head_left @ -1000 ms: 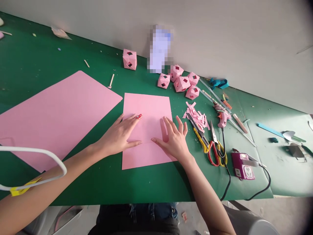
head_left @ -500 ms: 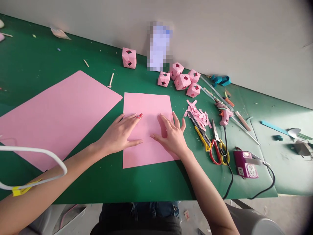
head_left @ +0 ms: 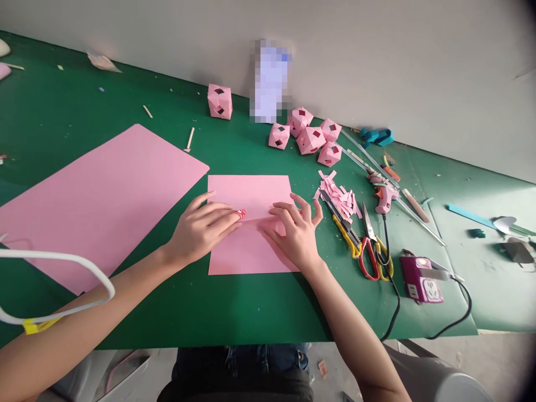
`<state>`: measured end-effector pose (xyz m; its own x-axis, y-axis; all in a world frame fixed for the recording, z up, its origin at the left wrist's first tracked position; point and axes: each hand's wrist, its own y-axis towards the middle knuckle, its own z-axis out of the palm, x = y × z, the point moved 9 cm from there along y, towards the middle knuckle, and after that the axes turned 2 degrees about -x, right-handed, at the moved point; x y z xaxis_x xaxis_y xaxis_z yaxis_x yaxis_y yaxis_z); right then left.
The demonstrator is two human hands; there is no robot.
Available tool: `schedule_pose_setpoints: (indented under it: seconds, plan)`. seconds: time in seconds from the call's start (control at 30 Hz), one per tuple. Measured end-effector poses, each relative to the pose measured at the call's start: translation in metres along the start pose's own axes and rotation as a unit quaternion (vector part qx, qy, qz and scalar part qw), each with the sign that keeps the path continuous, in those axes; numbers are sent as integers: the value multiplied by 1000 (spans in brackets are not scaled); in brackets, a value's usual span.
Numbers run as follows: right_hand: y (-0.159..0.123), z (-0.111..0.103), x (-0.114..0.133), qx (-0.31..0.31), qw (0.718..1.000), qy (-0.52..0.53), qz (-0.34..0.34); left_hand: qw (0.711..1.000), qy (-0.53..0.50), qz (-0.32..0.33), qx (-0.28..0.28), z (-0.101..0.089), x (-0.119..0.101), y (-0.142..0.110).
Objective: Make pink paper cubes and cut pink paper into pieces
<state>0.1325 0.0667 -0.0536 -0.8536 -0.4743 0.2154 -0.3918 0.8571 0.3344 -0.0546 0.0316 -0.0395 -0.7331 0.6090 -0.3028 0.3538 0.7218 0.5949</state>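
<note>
A sheet of pink paper (head_left: 247, 254) lies in front of me with a raised ridge across its middle. My left hand (head_left: 203, 226) pinches that ridge from the left, thumb and forefinger close together; one fingertip has a red-and-white wrap. On the right side, my right hand (head_left: 295, 226) pinches the same ridge between thumb and forefinger, its other fingers lifted and spread. Left of the sheet rests a larger pink sheet (head_left: 104, 190). Pink paper strips (head_left: 341, 195) and a yellow utility knife (head_left: 345, 231) are to the right of my right hand.
Red-and-yellow scissors (head_left: 371, 251), a pink glue gun (head_left: 383, 198) and a purple power adapter (head_left: 422, 282) with a cord are at the right. Several folded pink paper shapes (head_left: 310, 139) stand at the back by a pixelated phone-like object (head_left: 271, 81). A white cable (head_left: 90, 273) crosses my left forearm.
My fingers, earlier spread flat on the paper, have drawn together and pinched it. The sheet has buckled into a ridge, its far and near edges now closer together.
</note>
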Motion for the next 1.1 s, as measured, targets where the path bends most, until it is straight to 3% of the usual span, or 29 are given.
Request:
schedule_pose_setpoints:
  seconds: [0.13,0.23,0.33,0.47,0.6,0.77,0.9,1.0,1.1]
  plan:
    - [-4,-19,2,-70,997,-18,10,998,10,59,-25,-16,-8,-8]
    - [-9,-24,-4,-74,996,-17,47,998,-34,55,14,-20,-8,-17]
    - [-11,-23,-9,-58,996,-20,68,994,-64,71,46,-18,-16,-21]
    - [-7,-25,-9,-62,997,-40,36,988,-48,142,44,-8,-35,-14]
    - [-8,-34,-34,-54,995,-54,62,981,6,182,71,6,-37,-7]
    - [-42,-63,-101,-62,975,-72,202,989,-3,140,40,0,-26,-3]
    - [-71,-63,-131,-16,958,-103,266,995,-14,99,27,2,-28,3]
    - [-77,-57,-135,-12,953,-125,276,995,-37,40,83,22,-27,22]
    - [-78,-53,-138,-21,949,-130,285,982,-55,-7,180,59,-24,47]
